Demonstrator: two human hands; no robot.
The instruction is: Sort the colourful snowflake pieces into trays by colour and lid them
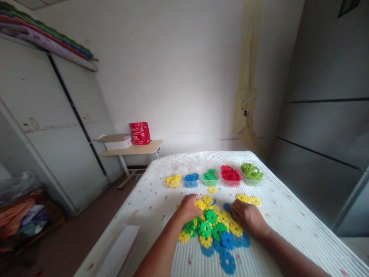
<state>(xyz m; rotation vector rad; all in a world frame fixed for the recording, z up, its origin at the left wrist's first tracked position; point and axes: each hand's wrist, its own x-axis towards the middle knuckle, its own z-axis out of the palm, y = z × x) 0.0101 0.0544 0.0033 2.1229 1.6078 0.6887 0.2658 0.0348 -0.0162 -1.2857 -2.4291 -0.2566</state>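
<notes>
A heap of flat plastic flower-shaped discs [215, 231] in yellow, green and blue lies on the white ribbed bed cover [288, 215]. My left hand [188, 207] is curled at the heap's left edge, fingers closed on a yellow disc [199, 204]. My right hand [248, 217] rests on the heap's right side with fingers bent down among the discs; what they hold is hidden. Behind the heap stands a row of small clear tubs sorted by colour: yellow [173, 181], blue [191, 179], green [210, 177], red [230, 174], light green [251, 172].
A lone yellow disc [212, 189] lies between heap and tubs; two more [249, 199] lie to the right. A white flat strip [121, 250] sits at the bed's left edge. A side table [131, 149] with a red bag [140, 133] stands by the wall. Wardrobe on the left.
</notes>
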